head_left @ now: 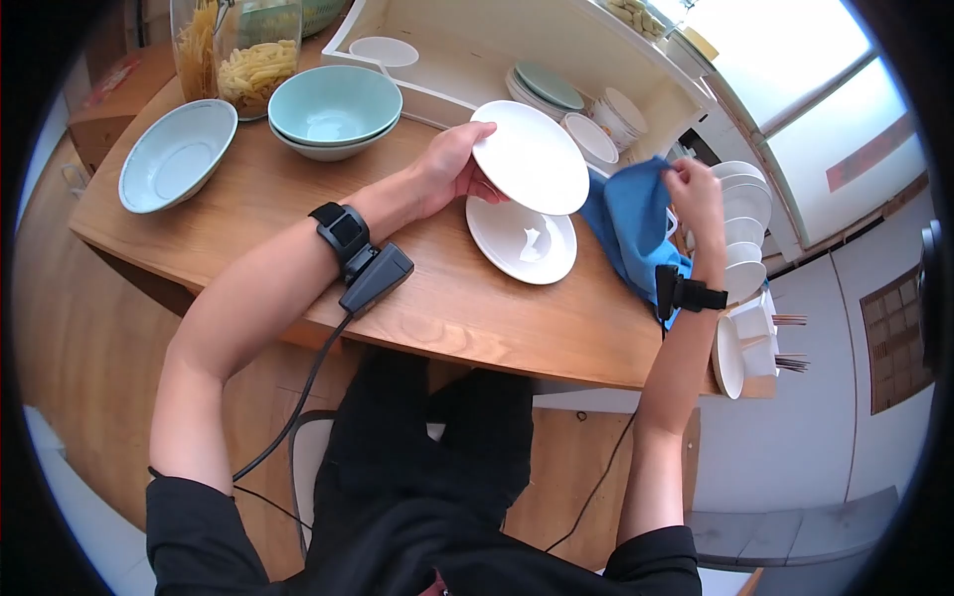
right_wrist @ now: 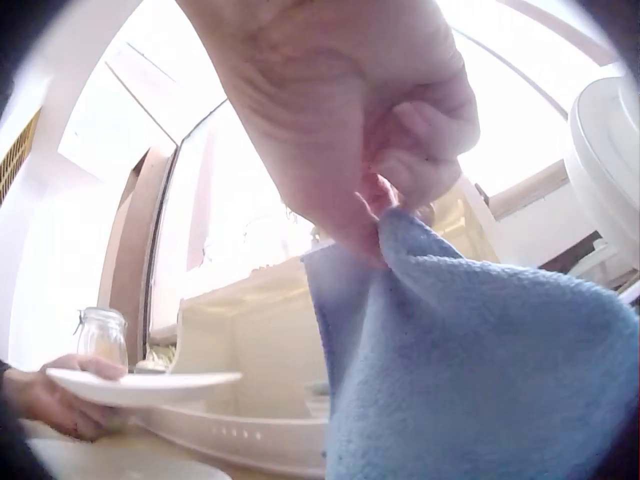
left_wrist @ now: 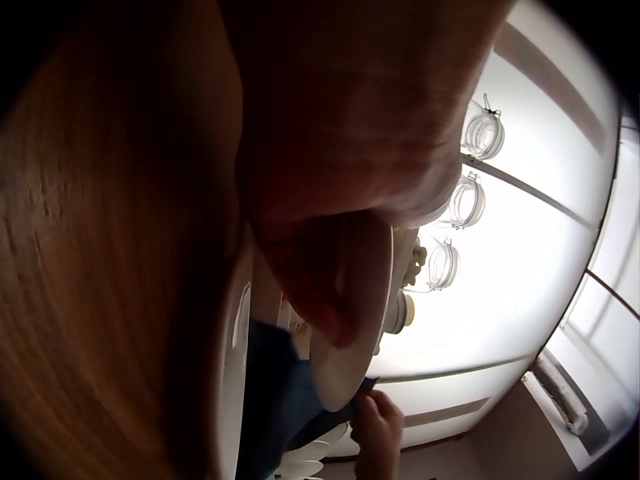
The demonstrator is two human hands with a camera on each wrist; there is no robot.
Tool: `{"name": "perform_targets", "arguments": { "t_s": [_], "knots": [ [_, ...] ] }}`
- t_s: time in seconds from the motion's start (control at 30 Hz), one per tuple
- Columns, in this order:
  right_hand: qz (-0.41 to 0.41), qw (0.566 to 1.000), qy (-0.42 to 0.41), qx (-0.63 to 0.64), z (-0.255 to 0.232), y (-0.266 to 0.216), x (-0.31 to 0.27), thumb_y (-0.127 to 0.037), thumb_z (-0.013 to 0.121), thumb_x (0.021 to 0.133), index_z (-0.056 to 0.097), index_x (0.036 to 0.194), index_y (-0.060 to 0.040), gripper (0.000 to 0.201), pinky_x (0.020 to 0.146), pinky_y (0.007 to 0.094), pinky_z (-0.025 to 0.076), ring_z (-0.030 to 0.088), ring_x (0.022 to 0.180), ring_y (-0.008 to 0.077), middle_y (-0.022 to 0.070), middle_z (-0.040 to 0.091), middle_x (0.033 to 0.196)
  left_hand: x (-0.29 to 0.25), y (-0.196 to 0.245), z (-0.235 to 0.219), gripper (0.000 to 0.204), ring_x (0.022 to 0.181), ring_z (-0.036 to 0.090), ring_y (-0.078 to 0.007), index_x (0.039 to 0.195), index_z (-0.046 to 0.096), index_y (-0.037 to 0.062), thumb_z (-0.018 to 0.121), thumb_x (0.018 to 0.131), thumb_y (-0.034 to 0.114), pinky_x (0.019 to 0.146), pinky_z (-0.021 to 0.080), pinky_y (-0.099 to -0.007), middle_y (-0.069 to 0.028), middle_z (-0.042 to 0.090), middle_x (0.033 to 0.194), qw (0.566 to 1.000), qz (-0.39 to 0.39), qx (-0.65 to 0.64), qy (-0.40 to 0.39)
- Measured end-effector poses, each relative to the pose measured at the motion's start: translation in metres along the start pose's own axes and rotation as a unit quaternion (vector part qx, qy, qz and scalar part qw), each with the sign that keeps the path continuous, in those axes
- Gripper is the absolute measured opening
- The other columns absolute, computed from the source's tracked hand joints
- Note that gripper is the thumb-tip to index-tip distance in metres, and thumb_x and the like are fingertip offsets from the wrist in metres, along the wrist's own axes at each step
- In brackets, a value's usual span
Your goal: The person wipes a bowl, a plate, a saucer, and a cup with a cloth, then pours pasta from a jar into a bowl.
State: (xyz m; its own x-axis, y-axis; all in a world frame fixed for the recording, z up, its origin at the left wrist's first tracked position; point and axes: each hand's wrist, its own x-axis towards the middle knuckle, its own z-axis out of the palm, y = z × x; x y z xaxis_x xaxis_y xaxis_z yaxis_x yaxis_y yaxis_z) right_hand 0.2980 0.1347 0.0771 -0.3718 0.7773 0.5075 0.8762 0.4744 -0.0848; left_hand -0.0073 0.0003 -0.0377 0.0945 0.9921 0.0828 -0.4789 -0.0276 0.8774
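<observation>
My left hand point(head_left: 449, 171) grips a white plate point(head_left: 533, 157) by its left edge, thumb on top and fingers beneath, tilted above the table. Below it, a second white plate point(head_left: 521, 241) lies on the wooden table point(head_left: 417, 288). To the right, my right hand point(head_left: 696, 199) pinches a blue cloth point(head_left: 628, 219) by its upper part, and the cloth hangs down toward the tabletop. In the right wrist view the thumb and fingers close on a fold of the cloth point(right_wrist: 480, 350). The left wrist view shows fingers under the held plate point(left_wrist: 360, 310).
Pale blue bowls point(head_left: 335, 107) stand stacked at the back left, beside another bowl point(head_left: 179, 157) and glass jars of pasta point(head_left: 256, 74). A cream shelf point(head_left: 447, 99) with dishes runs along the back. White plates stand in a rack point(head_left: 745, 204) at the right.
</observation>
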Motion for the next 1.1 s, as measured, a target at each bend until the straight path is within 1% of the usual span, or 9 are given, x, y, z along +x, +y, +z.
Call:
{"name": "perform_targets", "arguments": {
  "t_s": [0.13, 0.23, 0.4, 0.47, 0.57, 0.7, 0.83, 0.93, 1.1],
  "knots": [
    [0.019, 0.989, 0.122, 0.077, -0.008, -0.037, 0.007, -0.021, 0.062, 0.084, 0.066, 0.085, -0.0006, 0.021, 0.062, 0.0355, 0.049, 0.064, 0.066, 0.0232, 0.0122, 0.066, 0.07, -0.003, 0.0, 0.007, 0.054, 0.085, 0.068, -0.0201, 0.128, 0.043, -0.0029, 0.038, 0.1, 0.043, 0.059, 0.058, -0.0324, -0.0138, 0.065, 0.103, 1.0, -0.002, 0.025, 0.012],
    [-0.062, 0.923, 0.08, 0.371, 0.008, -0.071, -0.004, -0.016, 0.058, 0.092, 0.063, 0.087, -0.0001, 0.017, 0.052, 0.0233, 0.036, 0.045, 0.06, 0.0035, -0.0014, 0.05, 0.063, -0.002, -0.001, 0.008, 0.055, 0.087, 0.068, -0.0193, 0.13, 0.044, 0.0007, 0.037, 0.1, 0.046, 0.059, 0.058, -0.0323, -0.0114, 0.066, 0.103, 0.999, 0.0, 0.04, 0.009],
    [-0.283, 0.864, -0.169, 0.381, 0.037, -0.116, -0.038, -0.011, 0.067, 0.086, 0.063, 0.098, 0.0001, 0.017, 0.082, 0.0299, 0.045, 0.057, 0.09, 0.018, 0.0063, 0.061, 0.093, 0.001, -0.004, 0.007, 0.054, 0.088, 0.067, -0.0178, 0.127, 0.049, 0.0067, 0.033, 0.101, 0.051, 0.059, 0.057, -0.0321, -0.0086, 0.065, 0.106, 1.0, 0.008, 0.026, -0.004],
    [-0.377, 0.844, -0.147, 0.352, 0.049, -0.122, -0.043, -0.011, 0.068, 0.084, 0.065, 0.1, -0.0002, 0.02, 0.091, 0.0344, 0.044, 0.057, 0.104, 0.0246, 0.0096, 0.063, 0.109, -0.004, -0.003, 0.01, 0.056, 0.089, 0.068, -0.0165, 0.125, 0.051, 0.0061, 0.031, 0.101, 0.052, 0.064, 0.059, -0.032, -0.0077, 0.066, 0.105, 0.999, 0.017, 0.034, 0.01],
    [-0.365, 0.843, -0.214, 0.332, 0.039, -0.114, -0.046, -0.004, 0.065, 0.084, 0.067, 0.109, -0.0002, 0.025, 0.105, 0.0375, 0.038, 0.05, 0.125, 0.0281, 0.0112, 0.055, 0.135, -0.004, -0.002, 0.014, 0.054, 0.088, 0.067, -0.0203, 0.125, 0.05, 0.005, 0.03, 0.102, 0.05, 0.065, 0.059, -0.0348, -0.0104, 0.065, 0.103, 0.999, 0.023, 0.023, 0.037],
    [-0.397, 0.87, -0.128, 0.261, 0.055, -0.095, -0.037, 0.0, 0.062, 0.083, 0.066, 0.117, -0.0041, 0.034, 0.113, 0.0405, 0.03, 0.039, 0.136, 0.0308, 0.0115, 0.05, 0.141, -0.003, -0.003, 0.011, 0.054, 0.085, 0.067, -0.0192, 0.126, 0.049, 0.0054, 0.029, 0.102, 0.05, 0.062, 0.057, -0.034, -0.0092, 0.066, 0.104, 0.998, 0.028, 0.027, 0.045],
    [-0.332, 0.916, -0.05, 0.221, 0.066, -0.079, -0.031, -0.011, 0.067, 0.085, 0.068, 0.118, -0.0138, 0.033, 0.11, 0.0405, 0.033, 0.04, 0.133, 0.0331, 0.0149, 0.046, 0.143, -0.007, -0.003, 0.016, 0.052, 0.083, 0.068, -0.0158, 0.128, 0.048, 0.0059, 0.031, 0.103, 0.048, 0.056, 0.057, -0.03, -0.0076, 0.067, 0.101, 0.997, 0.024, 0.047, 0.052],
    [-0.307, 0.924, -0.016, 0.227, 0.071, -0.074, -0.029, -0.009, 0.068, 0.083, 0.07, 0.115, -0.0133, 0.032, 0.096, 0.0362, 0.044, 0.054, 0.114, 0.0284, 0.013, 0.058, 0.12, -0.007, -0.005, 0.022, 0.054, 0.084, 0.068, -0.0159, 0.129, 0.047, 0.006, 0.031, 0.102, 0.05, 0.055, 0.057, -0.0302, -0.0075, 0.066, 0.102, 0.998, -0.003, 0.053, 0.022],
    [-0.272, 0.919, -0.037, 0.283, 0.067, -0.086, -0.035, -0.006, 0.067, 0.082, 0.07, 0.11, -0.0095, 0.029, 0.084, 0.0343, 0.047, 0.059, 0.095, 0.0258, 0.0113, 0.062, 0.101, -0.01, -0.007, 0.032, 0.064, 0.087, 0.069, -0.0181, 0.128, 0.046, 0.004, 0.026, 0.099, 0.057, 0.06, 0.06, -0.0319, -0.0096, 0.065, 0.106, 0.995, -0.041, 0.08, -0.035]
  ]
}}
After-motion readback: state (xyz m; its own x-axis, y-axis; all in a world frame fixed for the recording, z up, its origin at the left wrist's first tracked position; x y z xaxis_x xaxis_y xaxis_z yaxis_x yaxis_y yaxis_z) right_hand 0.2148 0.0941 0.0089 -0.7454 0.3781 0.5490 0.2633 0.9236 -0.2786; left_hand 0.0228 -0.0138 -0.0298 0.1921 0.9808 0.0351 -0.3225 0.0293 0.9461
